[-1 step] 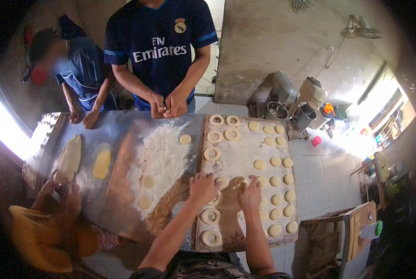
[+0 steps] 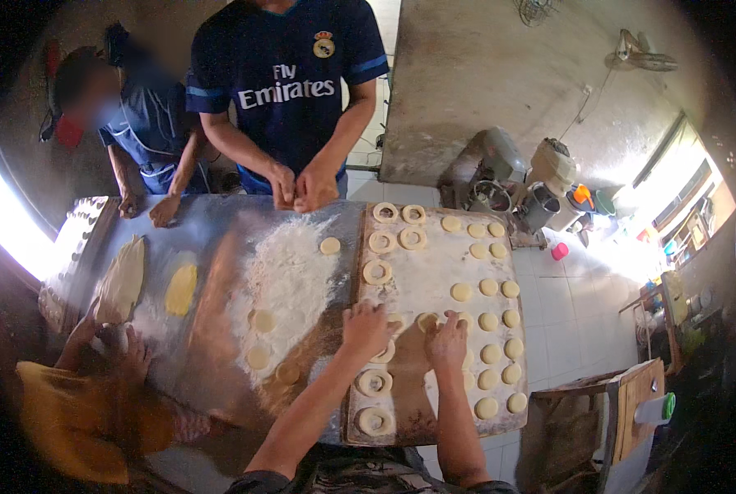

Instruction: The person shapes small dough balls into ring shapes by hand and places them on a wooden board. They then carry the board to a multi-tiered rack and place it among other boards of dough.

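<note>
Both my hands are over the floured board at the right end of the table. My left hand [image 2: 367,329] has its fingers apart and bent, with the thumb side against a dough ring [image 2: 396,320] that it partly covers. A small pale dough disc [image 2: 426,322] sits between my two hands. My right hand [image 2: 447,344] is beside that disc, fingers apart, its thumb side close to or touching it. More dough rings [image 2: 374,382] line the board's left side, each around a hollow centre. Several plain dough discs [image 2: 490,354] stand in rows on the right.
Loose flour [image 2: 290,267] with a few discs covers the table's middle. A flat dough sheet [image 2: 122,280] and a yellow slab [image 2: 182,290] lie farther left. Co-workers' hands [image 2: 306,189] are at the far edge; another co-worker's hand [image 2: 135,358] is near left. A wooden stand [image 2: 631,412] is at right.
My left hand has shifted slightly right and up beside the dough ring. My right hand has barely moved. The far co-worker's hands have moved slightly.
</note>
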`<control>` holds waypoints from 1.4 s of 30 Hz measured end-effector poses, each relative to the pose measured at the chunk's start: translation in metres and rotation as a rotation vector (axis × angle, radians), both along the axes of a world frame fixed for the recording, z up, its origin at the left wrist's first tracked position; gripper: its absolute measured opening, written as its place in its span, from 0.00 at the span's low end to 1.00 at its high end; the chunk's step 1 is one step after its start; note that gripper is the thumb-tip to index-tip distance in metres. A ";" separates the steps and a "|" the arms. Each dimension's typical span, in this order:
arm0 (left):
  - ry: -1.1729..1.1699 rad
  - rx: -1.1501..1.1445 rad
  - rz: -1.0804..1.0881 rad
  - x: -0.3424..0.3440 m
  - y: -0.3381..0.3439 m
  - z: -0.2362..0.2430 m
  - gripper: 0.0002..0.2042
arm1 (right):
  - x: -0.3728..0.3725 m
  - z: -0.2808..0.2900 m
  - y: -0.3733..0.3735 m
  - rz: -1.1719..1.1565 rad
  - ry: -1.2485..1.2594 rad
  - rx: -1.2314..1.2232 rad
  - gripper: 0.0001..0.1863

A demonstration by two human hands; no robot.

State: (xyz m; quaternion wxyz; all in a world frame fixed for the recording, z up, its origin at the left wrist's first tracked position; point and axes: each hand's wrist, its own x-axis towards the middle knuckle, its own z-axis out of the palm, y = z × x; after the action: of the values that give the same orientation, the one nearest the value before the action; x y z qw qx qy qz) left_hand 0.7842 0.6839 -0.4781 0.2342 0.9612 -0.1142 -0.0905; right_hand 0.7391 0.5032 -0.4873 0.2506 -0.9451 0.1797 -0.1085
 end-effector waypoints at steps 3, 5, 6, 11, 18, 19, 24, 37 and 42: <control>-0.079 -0.166 -0.159 0.028 -0.013 -0.062 0.21 | 0.023 -0.009 0.000 0.171 0.080 -0.070 0.17; -0.056 -0.484 -0.136 0.038 0.003 -0.052 0.20 | 0.042 0.003 0.000 0.233 0.223 0.053 0.17; -0.106 -0.675 -0.021 0.040 0.020 -0.044 0.20 | 0.051 0.014 0.015 0.258 0.179 0.162 0.18; -0.093 -0.154 0.229 0.056 0.158 0.008 0.18 | 0.071 0.023 0.124 0.624 0.037 0.320 0.20; -0.540 -0.132 0.410 0.049 0.226 0.020 0.14 | 0.125 -0.055 0.240 0.804 -0.177 -0.170 0.14; -0.463 -0.227 0.443 0.036 0.222 0.033 0.15 | 0.126 -0.061 0.232 0.864 -0.239 -0.221 0.13; -0.043 -0.646 0.388 0.000 0.226 0.044 0.15 | 0.103 0.022 0.215 0.729 0.209 0.623 0.14; -0.431 -0.525 0.165 0.004 0.210 0.062 0.17 | 0.075 0.057 0.258 0.546 -0.235 0.640 0.25; -0.298 -1.025 0.149 0.012 0.201 0.010 0.18 | 0.058 0.023 0.224 0.704 0.156 1.674 0.25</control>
State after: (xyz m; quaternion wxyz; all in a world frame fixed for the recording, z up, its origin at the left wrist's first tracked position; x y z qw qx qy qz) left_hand 0.7966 0.8848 -0.4680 0.6602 0.7317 -0.1071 0.1312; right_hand 0.7974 0.7268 -0.4641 0.8605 -0.4592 -0.0826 0.2046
